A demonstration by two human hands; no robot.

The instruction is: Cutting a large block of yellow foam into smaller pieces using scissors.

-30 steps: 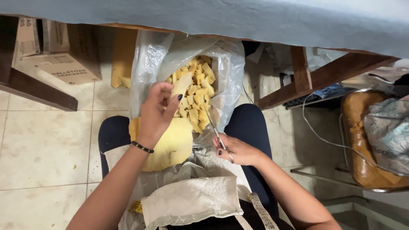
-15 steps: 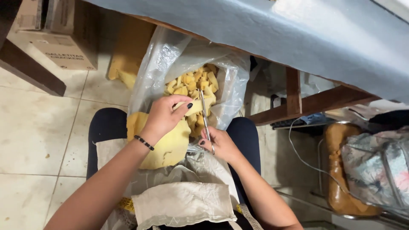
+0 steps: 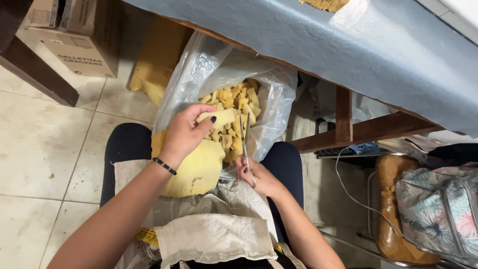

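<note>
While we sit with a clear plastic bag (image 3: 196, 74) open between our knees, our left hand (image 3: 185, 133) grips a strip at the edge of the yellow foam sheet (image 3: 199, 167) lying across our lap, thumb and fingers closed on it just over the bag's mouth. Our right hand (image 3: 259, 179) is closed through the handles of the scissors (image 3: 245, 137), blades pointing up beside that strip — whether they are parted we cannot tell. By our reading the cutting is well under way: a good heap of small yellow foam pieces (image 3: 236, 107) already lies in the bag, yet most of the sheet remains whole on our lap. A grey-covered surface (image 3: 348, 55) runs overhead, a cardboard box (image 3: 79, 47) stands on the tiled floor (image 3: 45, 144) — a patterned bag (image 3: 443, 209) lies at right.
</note>
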